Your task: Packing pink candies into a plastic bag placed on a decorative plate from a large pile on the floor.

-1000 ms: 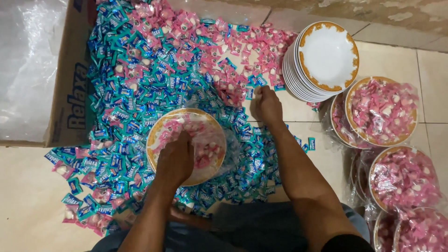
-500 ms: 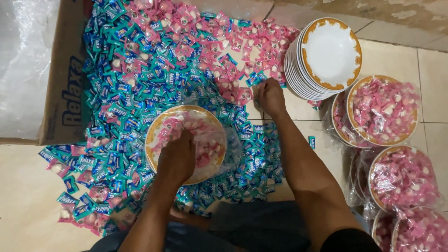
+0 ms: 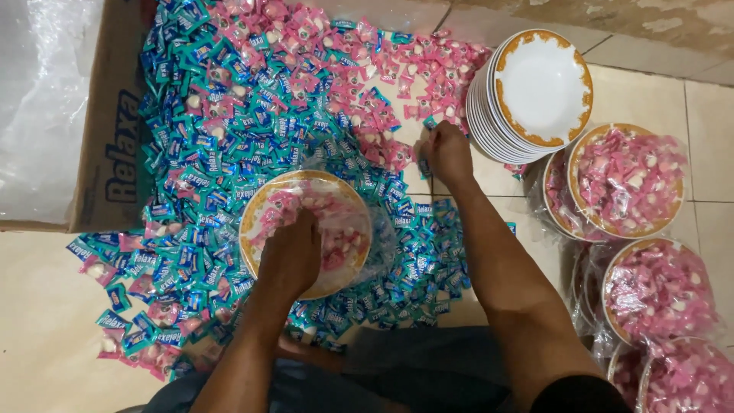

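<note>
A gold-rimmed plate (image 3: 256, 210) lined with clear plastic sits in the middle of a spread of wrapped candies and holds pink ones. My left hand (image 3: 290, 256) rests on the plate, fingers curled down over the pink candies. My right hand (image 3: 447, 153) reaches out to the far edge of the pile, closed on a few pink candies (image 3: 397, 153) beside the stack of plates. Blue and teal candies (image 3: 206, 145) cover the floor around the plate.
A stack of empty white gold-rimmed plates (image 3: 539, 92) stands at the upper right. Several plastic-wrapped plates of pink candies (image 3: 627, 180) lie along the right edge. A flattened cardboard box (image 3: 107, 138) with clear plastic sheeting lies at the left. My knees are at the bottom.
My right hand has moved farther out toward the pink candies by the plate stack. My left hand has stayed on the plate.
</note>
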